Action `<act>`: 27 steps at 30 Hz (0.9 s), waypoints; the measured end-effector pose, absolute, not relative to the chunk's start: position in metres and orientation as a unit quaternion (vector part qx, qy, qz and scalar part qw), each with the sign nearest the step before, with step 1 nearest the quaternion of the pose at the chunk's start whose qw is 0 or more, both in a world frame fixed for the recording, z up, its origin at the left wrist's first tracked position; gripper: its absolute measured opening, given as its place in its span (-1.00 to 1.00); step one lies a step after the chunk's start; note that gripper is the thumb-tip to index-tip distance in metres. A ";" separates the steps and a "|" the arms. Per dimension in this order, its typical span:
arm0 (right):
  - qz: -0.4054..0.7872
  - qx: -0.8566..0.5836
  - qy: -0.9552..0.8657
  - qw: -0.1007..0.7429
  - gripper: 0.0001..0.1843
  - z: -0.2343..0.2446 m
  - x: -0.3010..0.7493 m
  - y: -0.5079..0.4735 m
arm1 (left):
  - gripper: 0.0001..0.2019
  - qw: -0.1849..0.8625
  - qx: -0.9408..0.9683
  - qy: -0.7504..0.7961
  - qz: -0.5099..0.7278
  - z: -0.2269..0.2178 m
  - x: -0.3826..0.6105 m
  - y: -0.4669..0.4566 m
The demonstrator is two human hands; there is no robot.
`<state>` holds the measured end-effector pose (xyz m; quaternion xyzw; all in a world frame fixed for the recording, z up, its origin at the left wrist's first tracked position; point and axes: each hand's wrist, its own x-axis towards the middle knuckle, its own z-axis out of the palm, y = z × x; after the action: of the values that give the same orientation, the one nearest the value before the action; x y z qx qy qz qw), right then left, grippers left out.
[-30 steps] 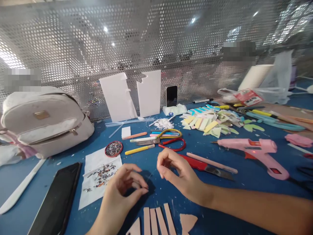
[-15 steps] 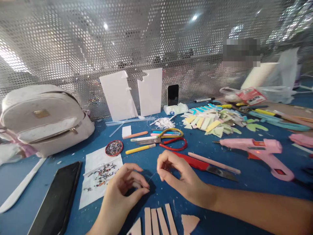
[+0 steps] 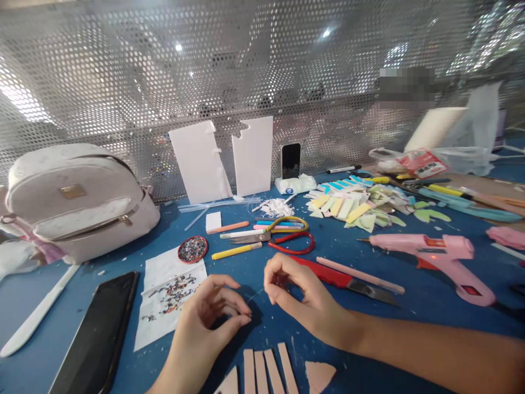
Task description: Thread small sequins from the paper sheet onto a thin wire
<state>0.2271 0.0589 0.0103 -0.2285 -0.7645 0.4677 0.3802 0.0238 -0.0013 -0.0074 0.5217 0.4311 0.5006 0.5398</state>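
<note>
Over the blue table, my left hand (image 3: 209, 317) has its fingers curled and thumb and fingertip pinched together. My right hand (image 3: 301, 293) faces it, also pinched, with the other fingers bent inward. Between the two sets of fingertips runs a fine, pale thread (image 3: 257, 295), barely visible. Beside my left hand lies a white paper (image 3: 153, 323) scattered with small dark and coloured bits. A red-rimmed dish (image 3: 192, 249) of similar bits touches its upper edge. Behind my right hand is a red-handled cutter (image 3: 328, 272). Below both hands lie several pinkish strips (image 3: 260, 369).
Scissors (image 3: 283, 235) and several markers (image 3: 237, 251) lie ahead. A pink glue gun (image 3: 435, 249) is at right, near a heap of paper strips (image 3: 361, 202). At left are a phone (image 3: 96, 334), a white plastic-like knife (image 3: 39, 312) and a backpack (image 3: 82, 202). White boards (image 3: 199, 164) stand behind.
The view has shifted very slightly. Both hands keep the same pose and place, with the thread still between them.
</note>
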 end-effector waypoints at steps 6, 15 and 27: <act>0.453 -0.233 -0.776 0.373 -0.86 0.013 0.227 0.059 | -0.75 0.518 0.489 0.454 0.536 0.000 0.028 -0.005; 0.418 -0.232 -0.801 0.361 -0.87 0.019 0.227 0.057 | -0.81 0.478 0.487 0.481 0.551 0.004 0.030 -0.008; 0.334 -0.253 -0.819 0.393 -0.85 0.020 0.223 0.060 | -0.90 0.470 0.526 0.478 0.523 -0.003 0.025 -0.001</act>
<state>0.2231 0.0597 0.0200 -0.2525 -0.8186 0.3341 0.3929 0.0254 -0.0015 -0.0030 0.5264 0.4778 0.5234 0.4697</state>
